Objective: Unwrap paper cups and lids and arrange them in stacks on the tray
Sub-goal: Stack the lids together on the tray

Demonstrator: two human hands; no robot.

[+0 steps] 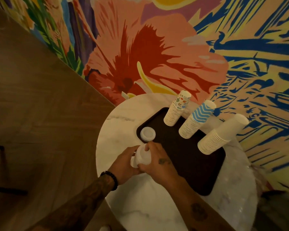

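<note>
Head view: left hand [123, 163], right hand [159, 162] grip white lid stack [142, 156].

1. Fingers of the left hand [123, 165] and the right hand [158, 164] partly cover the white stack of lids [142, 157]; whether a wrapper is on it cannot be told.
2. The right hand and its forearm hide the near left corner of the dark rectangular tray [182, 155].
3. The bottom edge cuts off the round white marble bench [140, 210] and both forearms.
4. A dark frame [0, 157] at the left edge is cut off and too dim to identify.
</note>
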